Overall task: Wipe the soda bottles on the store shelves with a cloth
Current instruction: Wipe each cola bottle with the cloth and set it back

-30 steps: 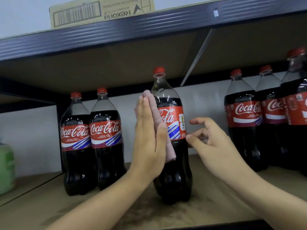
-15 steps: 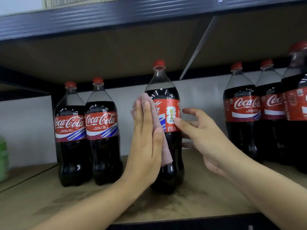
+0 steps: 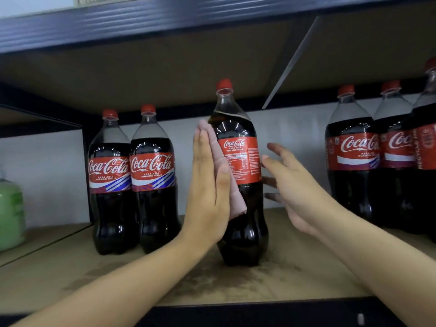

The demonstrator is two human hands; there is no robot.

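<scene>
A: Where is the soda bottle (image 3: 238,175) sitting?

B: It is standing upright on the wooden shelf (image 3: 271,284), apart from the pair of bottles (image 3: 134,180) on its left and the row of bottles (image 3: 368,159) on its right. Its nutrition panel is facing the camera.

A: What is the left hand (image 3: 207,182) doing?

B: It is pressing a pink cloth (image 3: 226,185) flat against the bottle's left side — fingers straight, grip released, not curling round anything. The hand is covering most of the cloth; only its front edge and lower tail are showing.

A: And the right hand (image 3: 292,182)?

B: It is hovering at the bottle's right side with fingers spread and loose, holding nothing. The fingertips are blurring, and whether they are touching the bottle cannot be told.

A: Anything cut off?

B: The rightmost bottle is running off the frame edge, and a green container (image 3: 10,213) at far left is only partly showing.
</scene>
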